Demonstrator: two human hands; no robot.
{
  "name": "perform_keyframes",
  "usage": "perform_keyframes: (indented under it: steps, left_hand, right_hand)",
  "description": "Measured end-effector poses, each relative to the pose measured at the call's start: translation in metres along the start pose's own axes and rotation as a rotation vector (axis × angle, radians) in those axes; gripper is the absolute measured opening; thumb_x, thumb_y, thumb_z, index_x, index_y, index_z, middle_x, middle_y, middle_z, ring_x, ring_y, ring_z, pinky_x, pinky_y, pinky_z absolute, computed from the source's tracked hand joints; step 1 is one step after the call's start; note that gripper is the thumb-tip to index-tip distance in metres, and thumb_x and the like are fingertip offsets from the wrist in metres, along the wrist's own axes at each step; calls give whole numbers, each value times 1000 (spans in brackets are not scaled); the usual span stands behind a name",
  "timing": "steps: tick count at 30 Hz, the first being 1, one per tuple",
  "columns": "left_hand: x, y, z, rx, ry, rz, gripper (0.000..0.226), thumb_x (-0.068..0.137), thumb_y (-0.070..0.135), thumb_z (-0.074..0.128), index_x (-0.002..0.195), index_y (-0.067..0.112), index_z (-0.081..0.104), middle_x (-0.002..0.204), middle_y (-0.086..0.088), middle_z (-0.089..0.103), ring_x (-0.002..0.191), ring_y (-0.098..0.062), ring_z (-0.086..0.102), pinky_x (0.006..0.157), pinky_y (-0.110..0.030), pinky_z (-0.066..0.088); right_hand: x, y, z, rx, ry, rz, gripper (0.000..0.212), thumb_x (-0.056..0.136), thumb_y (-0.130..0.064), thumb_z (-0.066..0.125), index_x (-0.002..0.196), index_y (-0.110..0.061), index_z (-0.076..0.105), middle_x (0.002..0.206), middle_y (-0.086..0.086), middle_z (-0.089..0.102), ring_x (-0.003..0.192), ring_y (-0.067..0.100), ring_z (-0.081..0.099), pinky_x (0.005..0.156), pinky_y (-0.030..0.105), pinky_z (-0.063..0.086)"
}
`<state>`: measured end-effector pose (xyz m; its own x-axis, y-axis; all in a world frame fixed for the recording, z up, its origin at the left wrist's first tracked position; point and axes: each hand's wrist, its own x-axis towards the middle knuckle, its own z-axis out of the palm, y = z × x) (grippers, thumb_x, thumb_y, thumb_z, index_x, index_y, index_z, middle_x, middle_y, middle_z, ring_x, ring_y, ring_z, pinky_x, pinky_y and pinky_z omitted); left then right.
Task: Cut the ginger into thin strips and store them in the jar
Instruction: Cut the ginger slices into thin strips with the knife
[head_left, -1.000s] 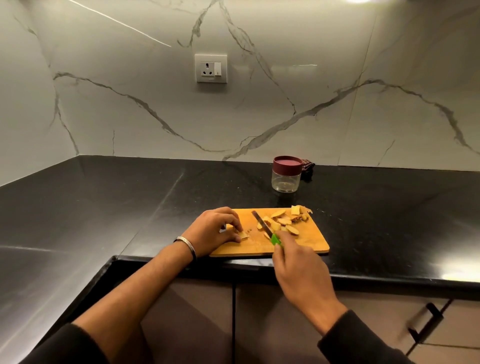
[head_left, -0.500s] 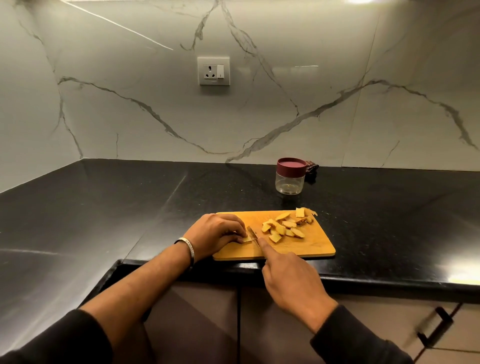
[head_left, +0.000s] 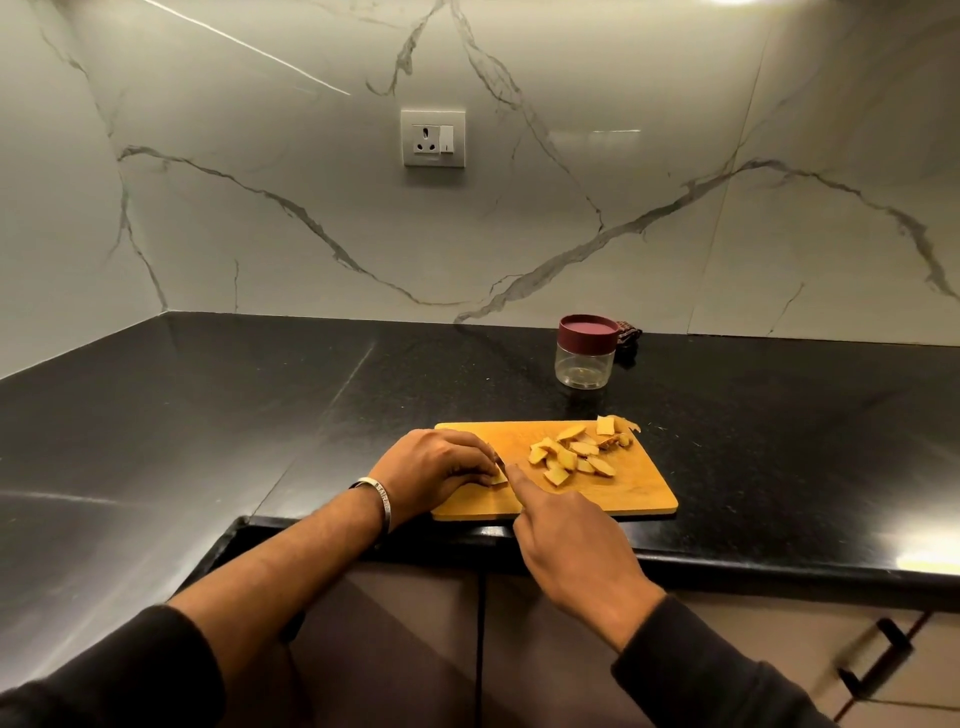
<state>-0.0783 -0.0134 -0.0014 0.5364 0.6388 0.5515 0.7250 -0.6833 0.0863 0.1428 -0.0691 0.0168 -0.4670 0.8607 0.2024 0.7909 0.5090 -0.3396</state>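
Your left hand (head_left: 441, 467) curls over a ginger piece (head_left: 498, 478) at its 3 o'clock; your right hand (head_left: 576, 545) grips the knife (head_left: 500, 461), forefinger extended; loose ginger slices (head_left: 576, 454) lie at 1 o'clock.

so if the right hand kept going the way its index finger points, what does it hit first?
Probably the ginger piece pinned under the left hand, then that hand's fingertips. The right hand points up-left along the knife; depth is hard to judge.

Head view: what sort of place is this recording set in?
Most likely a home kitchen: a black stone counter with cabinet doors below, a marble-look wall with a socket, and ginger being cut on a board.
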Motion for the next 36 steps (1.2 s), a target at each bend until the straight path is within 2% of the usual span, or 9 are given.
perform_keyframes:
  steps: [4, 8, 12, 14, 21, 25, 31, 34, 36]
  left_hand:
    - [1, 2, -1, 2, 1, -1, 26, 92, 37, 55, 96, 25, 78, 104, 8, 73, 92, -7, 69, 76, -26, 59]
    - [1, 2, -1, 4, 7, -22, 15, 89, 29, 66, 96, 25, 78, 102, 9, 73, 90, -7, 69, 76, -25, 59]
    - [1, 0, 2, 12, 11, -44, 11, 85, 22, 76, 94, 26, 78, 101, 10, 73, 88, -6, 69, 74, -27, 59]
    - [1, 1, 1, 14, 10, -45, 11, 85, 22, 76, 95, 26, 78, 101, 10, 73, 88, -6, 69, 74, -27, 59]
    - [0, 2, 1, 6, -9, -67, 11, 89, 23, 72, 99, 24, 76, 103, 7, 72, 88, -10, 69, 75, -31, 59]
    - [2, 5, -1, 47, -13, -76, 18, 91, 22, 68, 109, 23, 69, 106, 4, 69, 89, -14, 67, 75, -31, 59]
    - [6, 4, -1, 106, -84, -13, 27, 93, 19, 66, 118, 25, 71, 117, -2, 61, 98, -17, 62, 80, -31, 57]
    - [8, 4, -1, 144, -115, 1, 36, 95, 19, 62, 131, 25, 63, 120, -5, 58, 101, -19, 59, 82, -32, 55]
    - [9, 5, 0, 140, -93, -18, 43, 95, 19, 62, 137, 22, 56, 121, -5, 60, 102, -20, 59, 84, -32, 54]
  right_hand:
    - [2, -3, 1, -3, -9, -5, 54, 108, -34, 33, 160, -32, 17, 74, -10, 47, 65, 6, 46, 51, 20, 29]
    - [0, -1, 1, -14, -23, 1, 55, 108, -34, 31, 160, -33, 12, 77, -10, 46, 67, 7, 46, 52, 22, 30]
    - [-14, 0, -1, -45, -54, 13, 56, 108, -35, 31, 160, -33, 10, 89, -5, 49, 76, 10, 47, 65, 24, 35]
    - [-25, 3, -4, -99, -52, 36, 58, 108, -34, 31, 161, -33, 7, 90, -4, 47, 77, 13, 44, 69, 28, 36]
    - [-39, -5, 1, -247, -79, 55, 66, 108, -28, 36, 160, -31, -5, 88, 1, 47, 75, 17, 45, 68, 31, 38]
    - [-40, -5, 2, -302, -63, 81, 69, 108, -25, 38, 159, -30, -9, 87, 1, 47, 75, 16, 46, 67, 31, 39]
    - [-39, -3, 0, -325, -62, 71, 72, 108, -23, 40, 159, -33, -11, 87, 2, 50, 76, 18, 49, 67, 33, 39]
    - [-38, 0, 3, -305, -47, 64, 72, 108, -25, 40, 159, -34, -10, 90, 1, 54, 80, 17, 55, 68, 33, 40]
    - [-39, 0, 3, -275, -44, 68, 70, 108, -27, 39, 159, -35, -9, 88, 0, 51, 76, 16, 49, 67, 32, 39]
